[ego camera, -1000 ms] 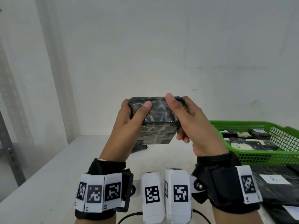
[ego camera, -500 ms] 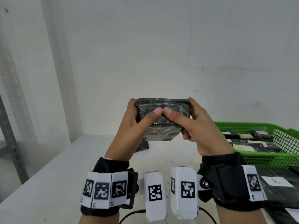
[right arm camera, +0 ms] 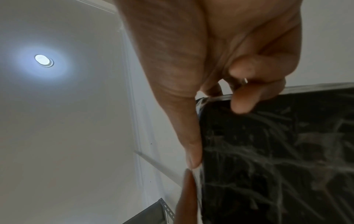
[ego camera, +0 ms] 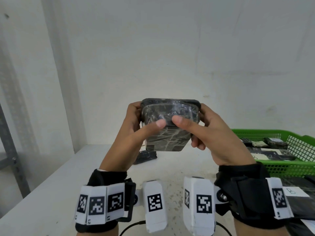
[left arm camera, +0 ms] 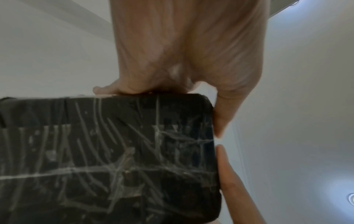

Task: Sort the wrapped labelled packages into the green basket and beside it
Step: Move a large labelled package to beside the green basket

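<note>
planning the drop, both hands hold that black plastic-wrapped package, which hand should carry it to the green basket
Right, likely. The green mesh plastic basket sits on the right hand's side, so it reaches without crossing. The left hand grips the black plastic-wrapped package on the far side.

Rear wall (ego camera: 170, 48): white, plain, faintly stained and scuffed. A white pilaster (ego camera: 58, 74) stands at the left. Bench (ego camera: 42, 193): white top, speckled, butting the wall. Grey perforated steel upright (ego camera: 10, 150) at the far left. Ceiling (right arm camera: 67, 121): white, with a lit round recessed lamp (right arm camera: 43, 60).
</note>
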